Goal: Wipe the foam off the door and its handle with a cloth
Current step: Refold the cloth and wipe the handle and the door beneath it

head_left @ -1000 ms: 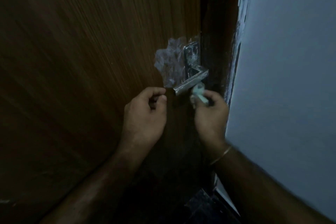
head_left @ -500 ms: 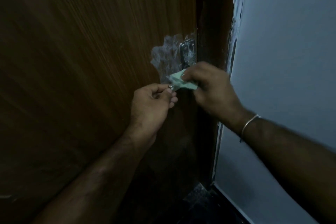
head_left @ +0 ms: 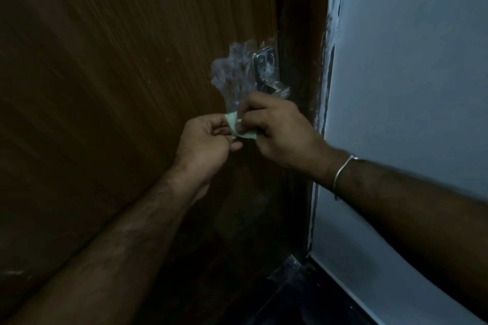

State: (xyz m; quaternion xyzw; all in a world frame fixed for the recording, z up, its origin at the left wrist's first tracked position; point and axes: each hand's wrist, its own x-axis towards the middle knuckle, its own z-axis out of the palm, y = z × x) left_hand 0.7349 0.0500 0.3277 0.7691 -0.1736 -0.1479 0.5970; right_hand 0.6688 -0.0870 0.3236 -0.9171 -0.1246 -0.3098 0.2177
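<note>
Nearest to me, my two forearms reach up and in toward the door, the right one with a thin bangle (head_left: 343, 174) at the wrist. My left hand (head_left: 204, 138) and right hand (head_left: 282, 132) meet in front of the wood, and between them sits the cloth (head_left: 237, 128), a small pale green scrap. The left fingers (head_left: 229, 140) are curled narrow and pinch its near edge; the right fingers (head_left: 250, 113) are curled round its far side, so both hands hold it at once. It is off the door, not yet pressed to anything.

I judge this as the readying step: I am spreading or refolding the cloth before a wipe.

Just beyond my right knuckles stands the handle (head_left: 265, 71), a metal plate with screws near its top, its lever mostly hidden behind my hand. Foam (head_left: 232, 68) is smeared in a whitish patch over the door (head_left: 132, 74) left of the plate, and some clings to the plate itself and to the lever end. Farther right is the dark frame (head_left: 301, 47), then the pale wall (head_left: 409, 87).

Next, I think, one hand should take the cloth alone, lay it flat on the patch just above, and sweep across wood and plate, then wrap it round the lever.
</note>
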